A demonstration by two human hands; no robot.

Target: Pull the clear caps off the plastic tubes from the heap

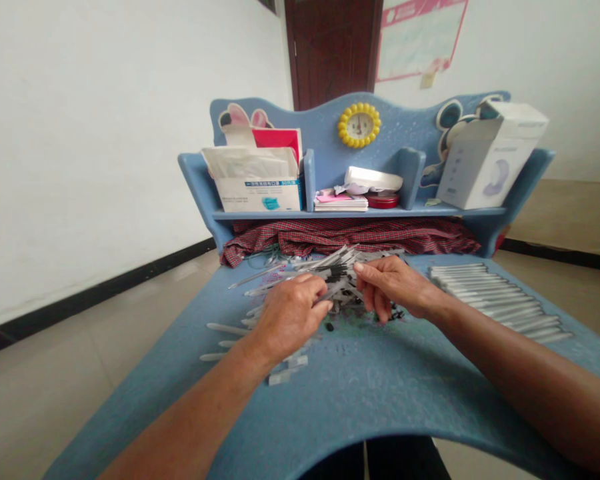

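My left hand (289,313) is curled, its thumb and fingers pinched on a thin clear plastic tube (334,292) at the near edge of a heap of clear tubes and black pieces (325,270) on the blue desk (360,387). My right hand (393,285) faces it a little to the right, fingers bent together at the same tube's other end. Small black bits (394,313) lie under the right hand. Loose clear tubes (227,329) are scattered to the left of my left hand.
A neat row of clear tubes (500,300) lies on the desk's right side. A checked red cloth (350,235) sits under the blue shelf, which holds a mask box (260,193), a stack of papers (341,201), a white carton (490,157) and a yellow clock (359,125).
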